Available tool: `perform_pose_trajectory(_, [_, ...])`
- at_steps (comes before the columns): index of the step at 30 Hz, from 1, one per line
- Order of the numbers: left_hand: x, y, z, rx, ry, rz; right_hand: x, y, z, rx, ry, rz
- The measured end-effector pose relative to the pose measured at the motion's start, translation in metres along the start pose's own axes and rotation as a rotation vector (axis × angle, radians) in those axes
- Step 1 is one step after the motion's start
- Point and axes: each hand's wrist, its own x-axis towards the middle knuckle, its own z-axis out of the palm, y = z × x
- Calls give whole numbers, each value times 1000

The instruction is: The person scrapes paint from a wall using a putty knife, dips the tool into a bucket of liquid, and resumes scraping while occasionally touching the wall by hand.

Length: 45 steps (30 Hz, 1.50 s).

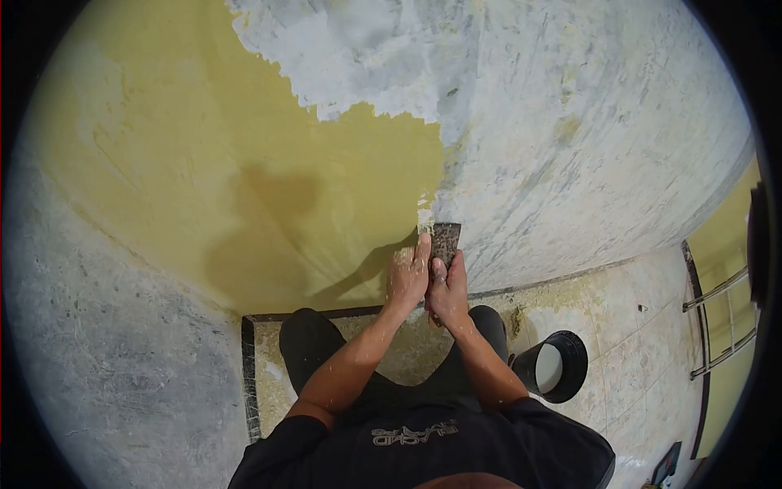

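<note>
My right hand (pixel 449 292) is wrapped round the handle of a paint scraper (pixel 446 242), thumb up along it. Its broad, speckled blade points up and lies close against the wall (pixel 342 187), at the border between yellow paint and bare grey-white plaster. Just left of the blade is my left hand (pixel 406 275), its index finger stretched up toward a small pale scraped patch (pixel 425 213). Flecks of paint dot both hands and forearms. The end of the scraper handle shows below my right hand.
A black bucket (pixel 580 371) with whitish liquid stands on the floor by my right knee. Paint scraps litter the tiled floor (pixel 627 326). A grey wall (pixel 122 342) rises at left. Metal bars (pixel 721 285) are at far right, with a dark object (pixel 666 464) at the lower right.
</note>
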Motion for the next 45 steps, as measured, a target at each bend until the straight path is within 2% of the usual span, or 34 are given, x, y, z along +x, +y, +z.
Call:
perform_pose_trajectory(2, [3,5,-6,63,-19,81,2,6,3,-167,109,-129])
perform_pose_trajectory(4, [6,21,-8,-130,-50,-147,3,0,4,-139,109,-80])
perform_pose_trajectory(8, [11,24,-5,-131,-8,-177,12,-8,5,-230,102,-116])
perform_pose_trajectory(10, [17,30,-9,-178,9,-168,16,-13,9,-185,84,-240])
perform_pose_trajectory(11, [21,30,-11,-95,-30,-168,21,-18,11,-173,70,-267])
perform_pose_trajectory(12, [21,30,-12,-15,-64,-168,19,-17,11,-177,69,-262])
perform_pose_trajectory(13, [19,27,-10,-99,-9,-46,20,-17,11,-170,87,-238])
perform_pose_trajectory(14, [15,24,-8,-101,-7,-47,19,-16,11,-160,108,-210])
perform_pose_trajectory(16, [6,15,-2,-107,-4,-137,10,6,6,-191,118,-231])
perform_pose_trajectory(18, [8,13,-2,9,-37,-113,9,20,4,-88,128,-185])
perform_pose_trajectory(20, [12,30,-6,-93,35,-133,11,-8,8,-91,120,-81])
perform_pose_trajectory(22, [21,52,-18,-154,34,-104,20,-26,12,-89,97,-88])
perform_pose_trajectory(24, [24,67,-29,-115,-69,-168,22,-35,14,-90,83,-98])
perform_pose_trajectory(25, [19,59,-24,-179,-49,-201,18,-22,10,-93,86,-118])
perform_pose_trajectory(26, [13,35,-13,-180,-45,-191,8,-18,7,-63,82,-26])
perform_pose_trajectory(27, [7,1,1,29,9,41,-1,-13,4,-34,81,67])
perform_pose_trajectory(28, [6,9,0,237,67,267,0,-7,2,-33,76,61])
perform_pose_trajectory(29, [4,17,0,69,27,-13,3,-2,3,-80,85,-8])
perform_pose_trajectory(30, [4,24,-6,72,22,-10,4,2,2,-102,97,-42])
perform_pose_trajectory(31, [11,46,-17,16,-34,-134,4,-1,4,-124,108,-75])
perform_pose_trajectory(32, [16,57,-21,-47,-93,-259,7,-23,9,-23,87,-25])
perform_pose_trajectory(33, [18,52,-19,-67,-102,-243,8,-34,12,83,59,25])
perform_pose_trajectory(37, [9,31,-8,-86,-85,-236,3,-14,4,88,36,77])
perform_pose_trajectory(38, [9,25,-4,-32,-58,-177,12,-1,7,11,84,-125])
perform_pose_trajectory(40, [15,29,-6,19,-35,-115,19,4,7,-67,138,-329])
perform_pose_trajectory(42, [29,68,-21,-133,0,-101,22,-52,15,-89,90,-64])
perform_pose_trajectory(44, [30,76,-25,-111,-58,-164,26,-46,13,-151,122,-220])
perform_pose_trajectory(45, [26,67,-20,-128,-47,-133,18,-48,9,-109,103,-108])
